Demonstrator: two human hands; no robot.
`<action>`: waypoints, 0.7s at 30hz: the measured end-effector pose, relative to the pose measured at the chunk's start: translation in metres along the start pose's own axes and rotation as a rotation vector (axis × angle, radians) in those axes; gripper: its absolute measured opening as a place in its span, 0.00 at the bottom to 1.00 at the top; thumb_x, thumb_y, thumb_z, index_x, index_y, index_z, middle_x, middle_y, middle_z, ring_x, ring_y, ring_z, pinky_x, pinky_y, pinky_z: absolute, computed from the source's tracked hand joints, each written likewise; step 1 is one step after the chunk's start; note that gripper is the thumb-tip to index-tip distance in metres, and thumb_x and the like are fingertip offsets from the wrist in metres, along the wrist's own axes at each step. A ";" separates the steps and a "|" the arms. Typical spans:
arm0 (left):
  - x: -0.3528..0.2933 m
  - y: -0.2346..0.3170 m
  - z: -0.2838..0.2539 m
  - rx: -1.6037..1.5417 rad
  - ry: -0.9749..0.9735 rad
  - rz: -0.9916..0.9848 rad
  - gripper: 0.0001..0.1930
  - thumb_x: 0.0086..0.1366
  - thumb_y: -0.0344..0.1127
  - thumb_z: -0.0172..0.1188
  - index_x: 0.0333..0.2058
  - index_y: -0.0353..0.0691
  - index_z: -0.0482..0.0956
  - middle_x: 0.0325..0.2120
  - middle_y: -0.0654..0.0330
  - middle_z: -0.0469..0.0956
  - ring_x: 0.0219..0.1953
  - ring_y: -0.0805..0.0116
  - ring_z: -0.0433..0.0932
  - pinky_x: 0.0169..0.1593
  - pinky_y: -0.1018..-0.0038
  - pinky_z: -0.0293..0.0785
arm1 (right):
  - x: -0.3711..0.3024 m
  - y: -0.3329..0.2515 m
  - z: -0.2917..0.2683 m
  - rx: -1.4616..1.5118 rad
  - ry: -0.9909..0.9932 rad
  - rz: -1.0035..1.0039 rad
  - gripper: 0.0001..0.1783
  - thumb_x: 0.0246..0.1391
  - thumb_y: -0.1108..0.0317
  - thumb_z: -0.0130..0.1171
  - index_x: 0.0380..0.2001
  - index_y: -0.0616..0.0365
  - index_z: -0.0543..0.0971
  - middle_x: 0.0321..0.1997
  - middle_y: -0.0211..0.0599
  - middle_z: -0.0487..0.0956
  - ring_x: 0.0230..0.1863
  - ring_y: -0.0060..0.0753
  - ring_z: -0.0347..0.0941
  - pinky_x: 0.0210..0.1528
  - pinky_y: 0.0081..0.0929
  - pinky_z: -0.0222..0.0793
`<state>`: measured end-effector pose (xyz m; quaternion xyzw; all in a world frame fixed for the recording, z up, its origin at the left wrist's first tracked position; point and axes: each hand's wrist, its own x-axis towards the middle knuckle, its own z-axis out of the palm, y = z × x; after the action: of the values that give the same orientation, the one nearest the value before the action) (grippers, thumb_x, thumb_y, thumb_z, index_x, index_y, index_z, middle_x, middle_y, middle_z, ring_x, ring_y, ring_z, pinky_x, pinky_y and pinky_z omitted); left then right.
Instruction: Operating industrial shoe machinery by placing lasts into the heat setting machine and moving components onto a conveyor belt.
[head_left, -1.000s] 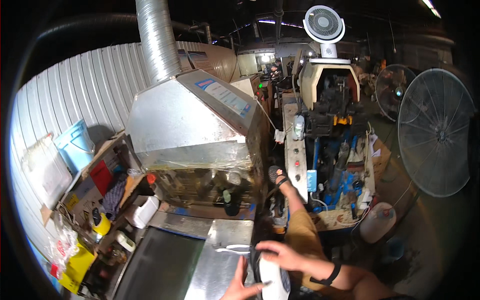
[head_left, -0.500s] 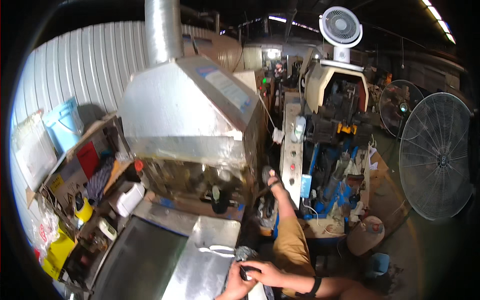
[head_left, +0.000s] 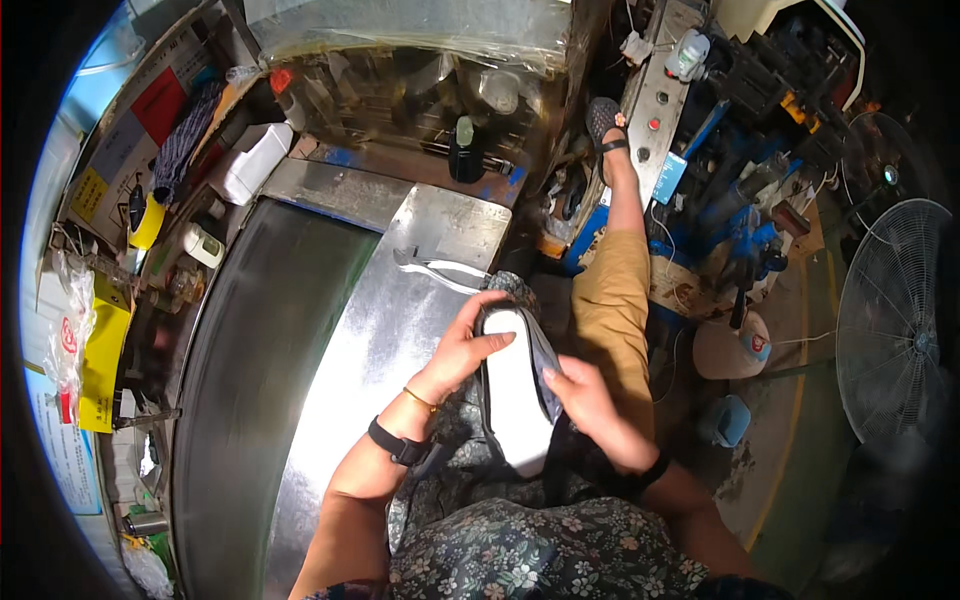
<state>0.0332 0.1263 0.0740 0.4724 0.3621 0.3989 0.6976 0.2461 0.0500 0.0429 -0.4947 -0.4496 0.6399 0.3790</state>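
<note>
Above my lap lies a white shoe last (head_left: 517,400), its flat sole side up, with a dark shoe upper (head_left: 541,360) wrapped round its edges. My left hand (head_left: 462,350) grips the far end, the thumb lying over the white sole and the fingers round the rim. Along the right side, my right hand (head_left: 590,400) holds the upper's edge, its thumb pressed against the fabric; the other fingers are partly hidden beneath. A pair of pliers (head_left: 440,268) with pale handles rests on the metal sheet just beyond my left hand.
To the left a dark conveyor belt (head_left: 270,400) runs beside the shiny metal sheet (head_left: 350,330). Ahead stands an oven-like machine (head_left: 390,110). A cluttered shelf (head_left: 150,240) is at far left. My leg reaches toward a machine with buttons (head_left: 655,110); a large fan (head_left: 905,320) stands right.
The view has tilted down and nearer to my lap. My hands, close together over a dark object before, are now apart on the far end and right side of the shoe.
</note>
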 end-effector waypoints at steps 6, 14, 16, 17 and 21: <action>-0.024 -0.012 0.010 -0.141 0.124 -0.094 0.25 0.61 0.26 0.63 0.55 0.41 0.65 0.41 0.62 0.75 0.43 0.74 0.73 0.48 0.78 0.71 | 0.003 0.005 0.029 0.351 0.105 0.333 0.38 0.66 0.39 0.33 0.57 0.65 0.70 0.47 0.39 0.78 0.48 0.29 0.72 0.55 0.27 0.65; -0.005 -0.023 0.008 -0.081 0.142 -0.094 0.26 0.61 0.27 0.62 0.56 0.36 0.62 0.42 0.59 0.75 0.44 0.73 0.73 0.49 0.76 0.71 | 0.019 -0.020 0.042 -1.261 0.221 -0.423 0.16 0.57 0.66 0.48 0.40 0.70 0.74 0.24 0.47 0.78 0.27 0.49 0.77 0.31 0.41 0.74; 0.002 -0.016 0.008 -0.074 0.129 -0.137 0.26 0.61 0.27 0.62 0.56 0.36 0.62 0.42 0.59 0.75 0.44 0.73 0.73 0.49 0.77 0.71 | 0.026 -0.023 0.040 -1.382 0.272 -0.422 0.18 0.57 0.63 0.51 0.42 0.69 0.73 0.24 0.45 0.78 0.25 0.47 0.76 0.29 0.42 0.73; 0.002 -0.012 0.009 -0.065 0.131 -0.175 0.26 0.61 0.27 0.62 0.56 0.36 0.62 0.43 0.59 0.74 0.44 0.73 0.73 0.49 0.77 0.71 | 0.023 -0.016 0.036 -1.381 0.282 -0.417 0.18 0.57 0.63 0.51 0.42 0.69 0.73 0.24 0.45 0.78 0.25 0.47 0.76 0.29 0.42 0.73; 0.003 -0.011 0.008 0.127 -0.032 -0.132 0.27 0.62 0.28 0.62 0.58 0.37 0.62 0.46 0.60 0.74 0.48 0.72 0.72 0.54 0.76 0.69 | 0.001 0.037 0.010 -0.487 0.018 -0.388 0.34 0.67 0.58 0.44 0.68 0.60 0.48 0.64 0.52 0.64 0.62 0.45 0.66 0.63 0.34 0.59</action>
<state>0.0439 0.1238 0.0658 0.4970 0.4056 0.3208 0.6968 0.2344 0.0379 0.0085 -0.4815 -0.6723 0.4245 0.3687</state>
